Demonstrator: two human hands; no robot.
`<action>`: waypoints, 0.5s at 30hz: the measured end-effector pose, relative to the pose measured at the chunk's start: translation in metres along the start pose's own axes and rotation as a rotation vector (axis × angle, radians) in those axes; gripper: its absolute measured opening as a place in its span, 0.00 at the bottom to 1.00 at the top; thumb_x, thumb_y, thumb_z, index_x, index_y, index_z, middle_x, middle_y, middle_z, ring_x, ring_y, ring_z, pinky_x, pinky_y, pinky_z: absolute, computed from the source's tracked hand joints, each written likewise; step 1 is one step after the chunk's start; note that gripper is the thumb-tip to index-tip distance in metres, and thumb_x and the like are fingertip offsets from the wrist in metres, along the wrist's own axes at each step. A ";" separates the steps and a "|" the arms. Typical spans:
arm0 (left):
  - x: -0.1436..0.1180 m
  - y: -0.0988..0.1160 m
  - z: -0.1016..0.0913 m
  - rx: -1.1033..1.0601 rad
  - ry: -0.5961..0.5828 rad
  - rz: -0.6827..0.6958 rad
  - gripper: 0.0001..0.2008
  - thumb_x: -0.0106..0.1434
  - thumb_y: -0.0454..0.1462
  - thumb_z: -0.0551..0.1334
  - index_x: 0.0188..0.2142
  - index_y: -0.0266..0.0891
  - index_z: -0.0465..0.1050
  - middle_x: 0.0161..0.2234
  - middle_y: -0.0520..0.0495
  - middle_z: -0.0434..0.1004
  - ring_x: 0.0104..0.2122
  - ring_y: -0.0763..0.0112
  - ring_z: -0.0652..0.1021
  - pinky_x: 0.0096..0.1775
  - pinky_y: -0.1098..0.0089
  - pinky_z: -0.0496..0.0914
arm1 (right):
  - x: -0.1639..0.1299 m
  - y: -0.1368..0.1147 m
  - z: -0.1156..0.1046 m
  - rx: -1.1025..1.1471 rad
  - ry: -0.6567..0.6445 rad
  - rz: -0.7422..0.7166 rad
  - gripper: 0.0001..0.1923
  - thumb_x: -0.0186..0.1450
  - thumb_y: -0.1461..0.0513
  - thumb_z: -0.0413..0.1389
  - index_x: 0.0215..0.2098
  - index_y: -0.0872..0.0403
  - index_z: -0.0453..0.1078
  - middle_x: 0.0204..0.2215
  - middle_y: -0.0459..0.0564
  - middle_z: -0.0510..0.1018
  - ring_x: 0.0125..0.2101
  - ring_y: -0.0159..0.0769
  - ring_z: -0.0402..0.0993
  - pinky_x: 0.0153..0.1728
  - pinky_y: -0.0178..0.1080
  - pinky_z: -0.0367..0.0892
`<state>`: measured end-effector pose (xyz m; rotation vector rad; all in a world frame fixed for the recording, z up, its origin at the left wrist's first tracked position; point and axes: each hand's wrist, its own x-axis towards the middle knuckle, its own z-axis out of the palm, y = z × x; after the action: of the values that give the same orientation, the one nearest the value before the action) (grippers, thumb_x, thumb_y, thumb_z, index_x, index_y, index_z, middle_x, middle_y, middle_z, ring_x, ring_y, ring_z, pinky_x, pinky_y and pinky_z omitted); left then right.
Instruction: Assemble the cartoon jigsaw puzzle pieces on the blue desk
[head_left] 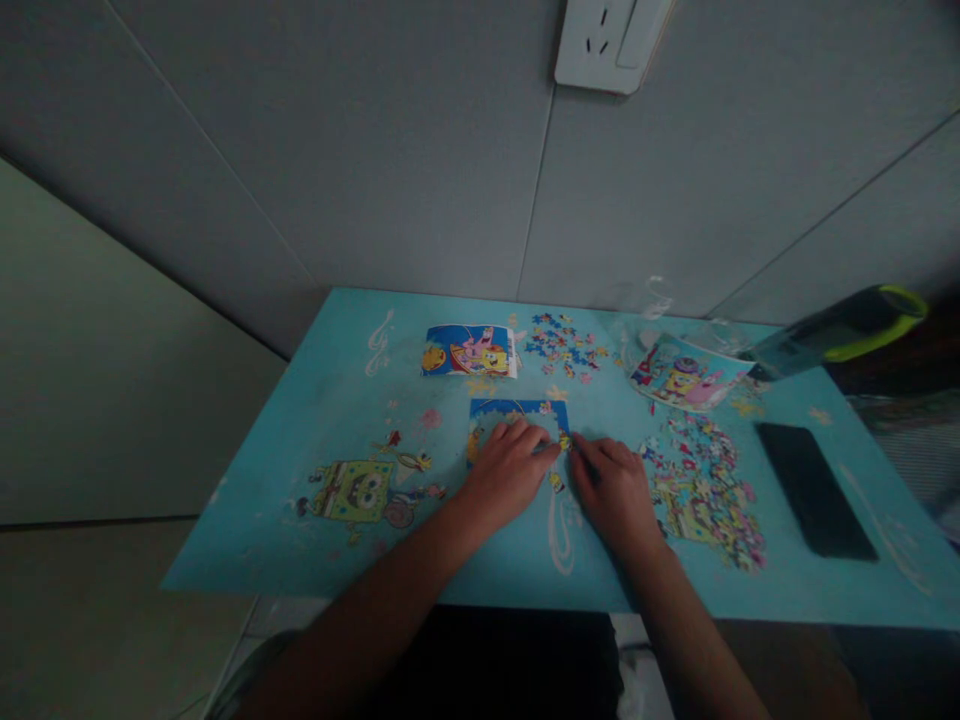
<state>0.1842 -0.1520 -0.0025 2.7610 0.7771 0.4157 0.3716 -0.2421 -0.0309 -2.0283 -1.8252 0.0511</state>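
A partly assembled jigsaw puzzle (495, 408) with a blue border lies on the table in front of me. My left hand (511, 460) rests over its lower middle, fingers stretched and lying flat, hiding part of it. At the puzzle's right edge, my right hand (613, 485) has its fingers curled together, the tips against the border. What they pinch, if anything, is too small to make out. A yellow puzzle piece (564, 440) sits at that edge between the two hands. Just below lies a loose yellow piece (556, 482).
Behind the puzzle lies a picture card (469, 352) beside scattered pieces (566, 345). On the right are a larger pile of pieces (712, 490), a curved picture sheet (690, 375), a black phone-like slab (816, 490) and a dark bottle (832, 330). A wall borders the blue table (255, 520).
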 end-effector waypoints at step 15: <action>0.001 0.002 0.002 0.016 -0.021 -0.002 0.13 0.71 0.33 0.60 0.53 0.44 0.74 0.48 0.45 0.74 0.50 0.58 0.71 0.48 0.57 0.64 | -0.001 -0.002 -0.003 0.112 0.037 0.068 0.14 0.73 0.56 0.53 0.49 0.51 0.78 0.37 0.54 0.80 0.37 0.44 0.75 0.44 0.47 0.68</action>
<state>0.1863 -0.1533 -0.0037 2.7747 0.7823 0.3816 0.3706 -0.2432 -0.0282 -1.9991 -1.6926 0.1322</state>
